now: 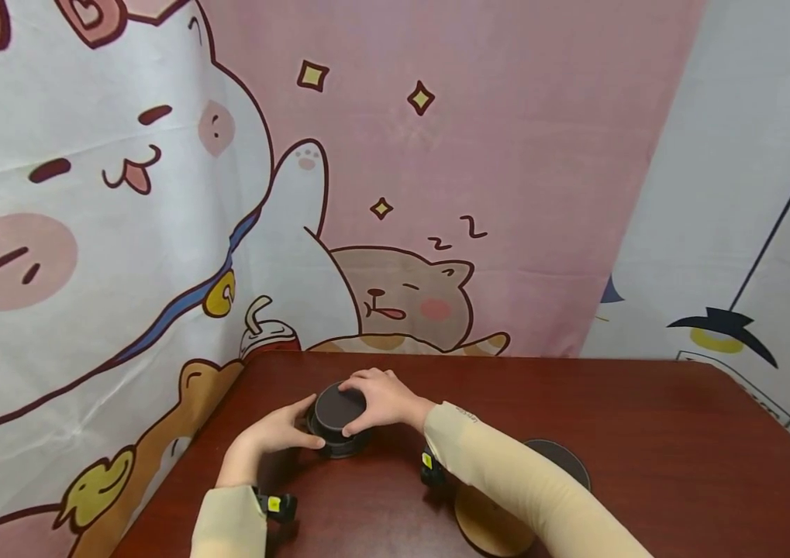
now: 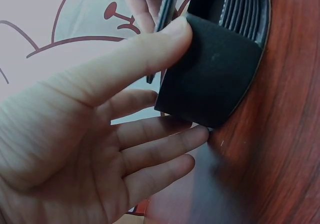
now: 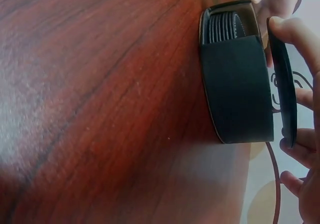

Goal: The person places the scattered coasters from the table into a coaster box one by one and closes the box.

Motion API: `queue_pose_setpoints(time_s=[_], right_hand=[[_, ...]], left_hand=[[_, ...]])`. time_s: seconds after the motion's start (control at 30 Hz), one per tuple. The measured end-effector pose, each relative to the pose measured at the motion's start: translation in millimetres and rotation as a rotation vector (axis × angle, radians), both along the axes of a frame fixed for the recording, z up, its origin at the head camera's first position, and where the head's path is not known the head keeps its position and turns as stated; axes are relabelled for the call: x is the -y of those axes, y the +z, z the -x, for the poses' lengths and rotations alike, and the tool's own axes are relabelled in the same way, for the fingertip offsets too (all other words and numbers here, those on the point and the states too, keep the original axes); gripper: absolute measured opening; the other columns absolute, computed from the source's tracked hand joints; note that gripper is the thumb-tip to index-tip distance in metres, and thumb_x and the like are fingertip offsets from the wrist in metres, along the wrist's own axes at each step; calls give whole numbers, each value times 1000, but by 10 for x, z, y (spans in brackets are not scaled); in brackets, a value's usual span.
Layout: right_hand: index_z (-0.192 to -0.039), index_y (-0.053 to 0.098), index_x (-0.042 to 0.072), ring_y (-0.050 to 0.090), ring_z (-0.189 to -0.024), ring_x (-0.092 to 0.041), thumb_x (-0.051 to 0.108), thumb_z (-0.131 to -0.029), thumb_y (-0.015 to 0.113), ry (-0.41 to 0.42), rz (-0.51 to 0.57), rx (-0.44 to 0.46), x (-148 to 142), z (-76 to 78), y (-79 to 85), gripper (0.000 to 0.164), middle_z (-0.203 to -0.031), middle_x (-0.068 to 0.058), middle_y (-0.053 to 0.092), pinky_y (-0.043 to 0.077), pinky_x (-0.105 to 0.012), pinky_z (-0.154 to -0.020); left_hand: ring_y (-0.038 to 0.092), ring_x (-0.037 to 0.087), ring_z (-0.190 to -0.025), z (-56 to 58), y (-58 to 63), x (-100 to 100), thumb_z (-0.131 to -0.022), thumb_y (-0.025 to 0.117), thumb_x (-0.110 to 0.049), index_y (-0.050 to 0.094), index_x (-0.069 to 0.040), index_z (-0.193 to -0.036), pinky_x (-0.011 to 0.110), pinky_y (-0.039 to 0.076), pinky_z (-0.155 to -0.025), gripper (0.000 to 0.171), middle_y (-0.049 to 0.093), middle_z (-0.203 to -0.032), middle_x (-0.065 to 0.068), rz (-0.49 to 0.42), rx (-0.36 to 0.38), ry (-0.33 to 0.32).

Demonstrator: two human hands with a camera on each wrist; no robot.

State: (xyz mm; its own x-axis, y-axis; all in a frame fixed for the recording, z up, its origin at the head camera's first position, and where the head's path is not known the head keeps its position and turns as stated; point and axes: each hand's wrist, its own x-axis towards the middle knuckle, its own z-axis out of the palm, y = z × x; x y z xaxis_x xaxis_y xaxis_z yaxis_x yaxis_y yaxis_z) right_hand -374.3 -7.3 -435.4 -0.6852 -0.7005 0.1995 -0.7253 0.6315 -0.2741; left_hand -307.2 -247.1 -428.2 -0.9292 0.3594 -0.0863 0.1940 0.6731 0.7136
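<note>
A black round coaster holder (image 1: 346, 449) stands on the table, with a stack of thin coasters (image 3: 222, 26) showing through a gap in its wall. My left hand (image 1: 276, 428) grips the holder's side, its thumb at the rim and its fingertips along the wall (image 2: 210, 74). Above the holder's open top, my right hand (image 1: 388, 399) holds a black round coaster (image 1: 339, 407) by its edge, thumb on the near side and fingers on the far side. In the right wrist view, a narrow space shows between this coaster (image 3: 284, 89) and the holder's rim.
On the brown wooden table (image 1: 646, 434), a tan disc (image 1: 495, 523) and a dark disc (image 1: 565, 457) lie partly hidden under the right sleeve. A cartoon-printed cloth (image 1: 506, 155) rises behind the table and along its left side.
</note>
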Motion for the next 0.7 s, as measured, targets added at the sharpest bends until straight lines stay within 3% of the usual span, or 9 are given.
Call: queue_pose_setpoints(time_s=[0.23, 0.7], right_hand=[[-134, 58, 31, 45, -125, -20, 68, -68, 71, -5, -26, 6, 23, -15, -66, 76, -139, -2, 50, 36, -43, -98], [-135, 57, 30, 42, -129, -20, 69, -69, 70, 17, -21, 15, 83, -17, -101, 78, -143, -5, 48, 35, -45, -99]], left_hand=[[52, 38, -122, 4, -29, -2, -77, 81, -29, 28, 5, -149, 55, 41, -98, 96, 47, -140, 26, 29, 10, 9], [50, 37, -124, -23, 38, -27, -77, 82, -25, 27, 5, -150, 56, 39, -100, 96, 46, -141, 25, 25, 11, 38]])
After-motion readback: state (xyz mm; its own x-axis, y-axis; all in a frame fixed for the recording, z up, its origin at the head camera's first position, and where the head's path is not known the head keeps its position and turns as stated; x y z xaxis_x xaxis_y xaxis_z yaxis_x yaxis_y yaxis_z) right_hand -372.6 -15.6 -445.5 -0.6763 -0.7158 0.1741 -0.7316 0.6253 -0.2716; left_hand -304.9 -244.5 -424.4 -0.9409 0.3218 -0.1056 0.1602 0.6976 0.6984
